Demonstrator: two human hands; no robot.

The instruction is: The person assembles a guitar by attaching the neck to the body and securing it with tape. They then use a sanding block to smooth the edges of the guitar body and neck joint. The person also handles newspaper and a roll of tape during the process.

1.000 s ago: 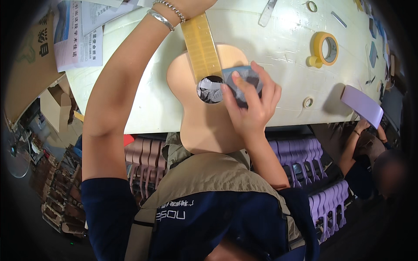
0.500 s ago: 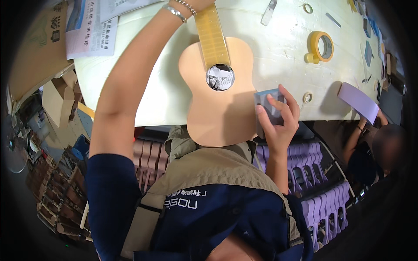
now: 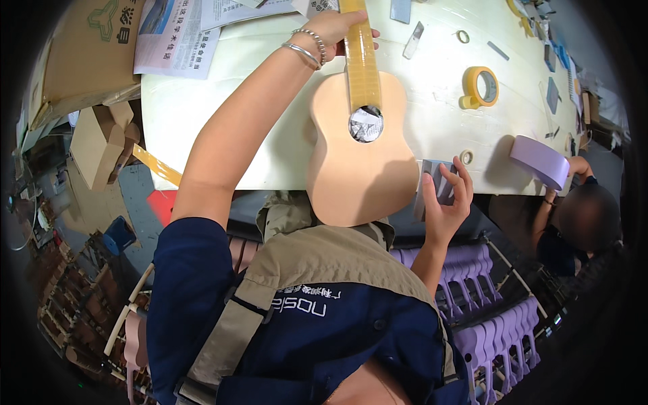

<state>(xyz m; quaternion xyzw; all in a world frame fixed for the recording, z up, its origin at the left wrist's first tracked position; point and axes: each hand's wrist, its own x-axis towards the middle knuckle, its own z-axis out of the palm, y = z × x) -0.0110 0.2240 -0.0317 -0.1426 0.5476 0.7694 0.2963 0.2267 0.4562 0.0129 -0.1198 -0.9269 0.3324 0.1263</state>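
A pale wooden ukulele body [image 3: 359, 162] lies face up, its lower end hanging over the near edge of the white table [image 3: 223, 108]. Yellow tape covers its neck [image 3: 361, 61], and crumpled paper fills the sound hole [image 3: 366, 124]. My left hand [image 3: 334, 28], with bracelets on the wrist, grips the neck at the top. To the right of the body, at the table's near edge, my right hand [image 3: 449, 196] holds a grey sanding block [image 3: 437, 185].
A yellow tape roll [image 3: 480, 86] and small rings lie on the table's right part. Newspapers [image 3: 179, 40] and cardboard boxes [image 3: 94, 61] sit at the left. Another person [image 3: 584, 223] holds a purple piece [image 3: 538, 160] at the right. Purple parts [image 3: 472, 297] are stacked below the table.
My right hand with the sanding block has come off the ukulele's sound hole and moved right, off the body. The view has shifted, so the ukulele sits further right.
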